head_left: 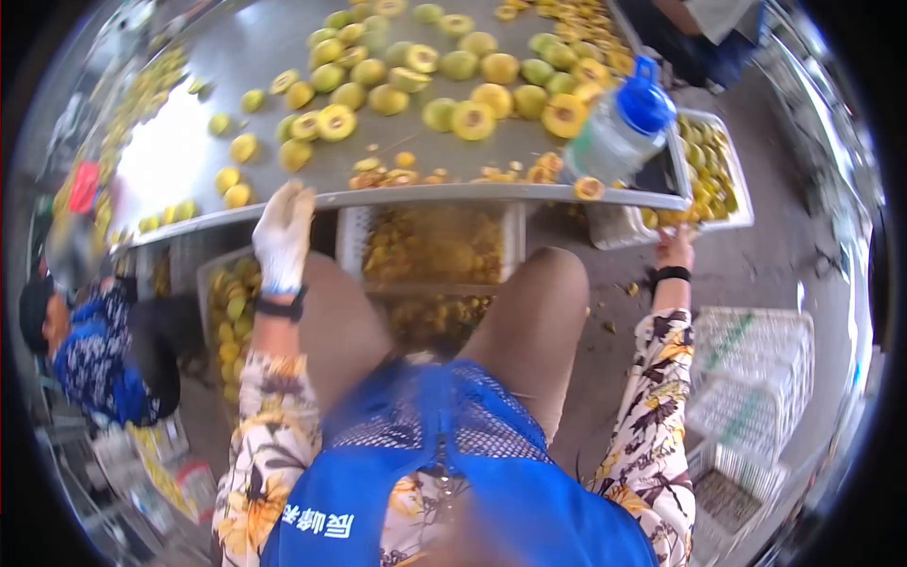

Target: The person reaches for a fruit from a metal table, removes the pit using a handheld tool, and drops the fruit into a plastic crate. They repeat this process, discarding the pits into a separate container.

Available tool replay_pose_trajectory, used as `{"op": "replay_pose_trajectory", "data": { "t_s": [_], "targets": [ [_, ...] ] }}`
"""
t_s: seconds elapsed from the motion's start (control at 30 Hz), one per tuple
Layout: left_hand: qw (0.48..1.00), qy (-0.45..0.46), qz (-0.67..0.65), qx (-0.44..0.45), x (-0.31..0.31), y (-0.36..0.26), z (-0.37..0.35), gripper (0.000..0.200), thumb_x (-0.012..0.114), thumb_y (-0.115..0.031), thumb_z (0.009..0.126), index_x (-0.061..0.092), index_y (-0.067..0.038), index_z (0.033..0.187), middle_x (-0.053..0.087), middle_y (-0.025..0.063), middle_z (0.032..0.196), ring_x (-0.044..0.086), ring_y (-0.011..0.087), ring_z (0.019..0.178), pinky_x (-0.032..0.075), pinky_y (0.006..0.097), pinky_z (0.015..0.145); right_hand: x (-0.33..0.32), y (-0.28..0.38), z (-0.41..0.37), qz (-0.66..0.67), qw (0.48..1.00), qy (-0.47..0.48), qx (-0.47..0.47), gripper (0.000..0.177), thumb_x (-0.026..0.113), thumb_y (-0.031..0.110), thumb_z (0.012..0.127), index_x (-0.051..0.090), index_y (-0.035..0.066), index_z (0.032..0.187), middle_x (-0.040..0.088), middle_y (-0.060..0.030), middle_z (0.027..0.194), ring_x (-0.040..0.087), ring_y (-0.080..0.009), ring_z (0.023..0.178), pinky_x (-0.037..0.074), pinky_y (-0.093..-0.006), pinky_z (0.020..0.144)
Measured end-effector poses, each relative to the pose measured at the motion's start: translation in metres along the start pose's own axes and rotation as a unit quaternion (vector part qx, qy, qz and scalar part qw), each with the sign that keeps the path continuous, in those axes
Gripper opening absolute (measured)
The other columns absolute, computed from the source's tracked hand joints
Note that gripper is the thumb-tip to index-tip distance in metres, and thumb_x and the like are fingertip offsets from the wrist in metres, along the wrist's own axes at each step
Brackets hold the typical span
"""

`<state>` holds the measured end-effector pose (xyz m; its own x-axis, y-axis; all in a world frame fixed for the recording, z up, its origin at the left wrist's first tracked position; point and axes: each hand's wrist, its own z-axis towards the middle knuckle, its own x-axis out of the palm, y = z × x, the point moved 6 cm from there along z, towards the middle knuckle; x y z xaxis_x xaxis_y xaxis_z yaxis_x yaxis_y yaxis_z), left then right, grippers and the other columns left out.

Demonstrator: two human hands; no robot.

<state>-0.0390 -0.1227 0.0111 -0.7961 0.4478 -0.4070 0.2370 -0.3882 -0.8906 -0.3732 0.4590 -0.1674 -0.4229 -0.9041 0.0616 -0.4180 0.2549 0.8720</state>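
My left hand [283, 236], in a white glove, is at the near edge of the metal table [416, 194]; its fingers are together and what they hold, if anything, is hidden. My bare right hand [675, 248] reaches to the near side of a white crate [740, 203] full of cut yellow-green fruit [710, 170]. Its fingertips are by the fruit at the rim, and a grip cannot be made out. Whole and halved fruit [387, 99] lie across the table. A clear bottle with a blue lid [646, 99] stands near the right corner.
Below the table edge, between my knees, is a crate of fruit pieces [435, 248]. Another crate of fruit [231, 321] stands left of my leg. Stacked white baskets [751, 373] are at the right. A person in blue [104, 354] sits at the left; another is at the upper right.
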Motion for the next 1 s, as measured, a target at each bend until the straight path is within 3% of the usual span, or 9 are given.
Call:
{"op": "replay_pose_trajectory", "data": {
  "t_s": [0.07, 0.17, 0.23, 0.3, 0.43, 0.63, 0.77, 0.87, 1.0],
  "targets": [
    [0.953, -0.052, 0.284, 0.095, 0.002, -0.026, 0.024, 0.037, 0.066, -0.031, 0.076, 0.061, -0.007, 0.103, 0.062, 0.0134, 0.100, 0.061, 0.0251, 0.088, 0.047, 0.0311, 0.078, -0.003, 0.003, 0.024, -0.089, 0.995, -0.039, -0.026, 0.035, 0.059, 0.038, 0.083, 0.049, 0.008, 0.098, 0.058, -0.0069, 0.063, 0.054, -0.0130, 0.049, 0.047, -0.0279, 0.045],
    [0.903, -0.055, 0.386, 0.181, 0.023, -0.021, 0.066, 0.041, 0.064, -0.041, 0.073, 0.060, -0.014, 0.104, 0.057, 0.0121, 0.110, 0.057, 0.0301, 0.097, 0.047, 0.0392, 0.079, -0.003, -0.010, 0.008, -0.095, 0.992, -0.008, -0.082, 0.036, 0.064, 0.034, 0.081, 0.048, 0.011, 0.104, 0.052, -0.0042, 0.079, 0.056, -0.0155, 0.057, 0.048, -0.0284, 0.047],
    [0.904, 0.045, 0.395, 0.156, 0.050, -0.031, 0.089, 0.041, 0.060, -0.040, 0.075, 0.058, -0.014, 0.106, 0.056, 0.0121, 0.107, 0.056, 0.0315, 0.097, 0.046, 0.0400, 0.080, 0.001, -0.010, -0.044, -0.093, 0.992, 0.018, -0.085, 0.040, 0.064, 0.034, 0.082, 0.047, 0.009, 0.108, 0.056, -0.0069, 0.088, 0.055, -0.0157, 0.053, 0.047, -0.0264, 0.043],
    [0.875, 0.104, 0.445, 0.156, 0.075, -0.022, 0.116, 0.048, 0.061, -0.040, 0.074, 0.052, -0.016, 0.114, 0.052, 0.0137, 0.114, 0.051, 0.0316, 0.105, 0.044, 0.0436, 0.085, 0.001, -0.011, -0.090, -0.098, 0.989, 0.036, -0.102, 0.030, 0.059, 0.025, 0.085, 0.049, 0.009, 0.109, 0.056, -0.0051, 0.075, 0.047, -0.0101, 0.041, 0.038, -0.0216, 0.036],
    [0.755, 0.265, 0.588, 0.121, 0.115, -0.005, 0.130, 0.058, 0.066, -0.037, 0.071, 0.045, -0.015, 0.120, 0.050, 0.0165, 0.117, 0.052, 0.0334, 0.103, 0.044, 0.0411, 0.085, -0.011, -0.014, -0.176, -0.147, 0.977, 0.101, -0.115, 0.025, 0.056, 0.018, 0.087, 0.050, 0.007, 0.109, 0.055, -0.0038, 0.066, 0.041, -0.0055, 0.038, 0.031, -0.0188, 0.034],
    [0.899, 0.261, 0.315, 0.160, 0.108, -0.038, 0.097, 0.063, 0.069, -0.032, 0.064, 0.052, -0.010, 0.120, 0.053, 0.0155, 0.116, 0.053, 0.0290, 0.105, 0.042, 0.0361, 0.089, 0.032, -0.008, -0.279, -0.182, 0.941, 0.239, -0.158, 0.027, 0.054, 0.008, 0.085, 0.049, 0.003, 0.111, 0.055, -0.0016, 0.063, 0.041, -0.0035, 0.041, 0.031, -0.0171, 0.035],
    [0.931, 0.290, 0.059, 0.214, 0.081, -0.090, 0.018, 0.068, 0.070, -0.016, 0.064, 0.044, -0.008, 0.127, 0.052, 0.0132, 0.118, 0.060, 0.0208, 0.094, 0.049, 0.0296, 0.082, 0.132, 0.000, -0.341, -0.167, 0.914, 0.328, -0.171, 0.037, 0.054, 0.010, 0.084, 0.045, -0.001, 0.118, 0.056, -0.0009, 0.063, 0.039, -0.0028, 0.039, 0.028, -0.0164, 0.034],
    [0.920, 0.303, 0.043, 0.245, 0.060, -0.107, -0.028, 0.066, 0.067, -0.011, 0.065, 0.044, -0.010, 0.127, 0.051, 0.0150, 0.119, 0.059, 0.0253, 0.098, 0.049, 0.0313, 0.083, 0.193, -0.018, -0.373, -0.118, 0.889, 0.427, -0.116, 0.044, 0.051, 0.015, 0.086, 0.037, -0.001, 0.125, 0.058, -0.0028, 0.068, 0.039, -0.0027, 0.039, 0.031, -0.0171, 0.034],
    [0.926, 0.283, 0.043, 0.247, 0.037, -0.105, -0.054, 0.066, 0.066, -0.009, 0.065, 0.043, -0.009, 0.127, 0.048, 0.0188, 0.122, 0.053, 0.0314, 0.106, 0.047, 0.0336, 0.087, 0.231, -0.046, -0.419, -0.072, 0.842, 0.534, -0.037, 0.034, 0.055, 0.017, 0.086, 0.043, 0.001, 0.114, 0.054, -0.0019, 0.065, 0.038, -0.0044, 0.038, 0.031, -0.0189, 0.034]
  ]
}}
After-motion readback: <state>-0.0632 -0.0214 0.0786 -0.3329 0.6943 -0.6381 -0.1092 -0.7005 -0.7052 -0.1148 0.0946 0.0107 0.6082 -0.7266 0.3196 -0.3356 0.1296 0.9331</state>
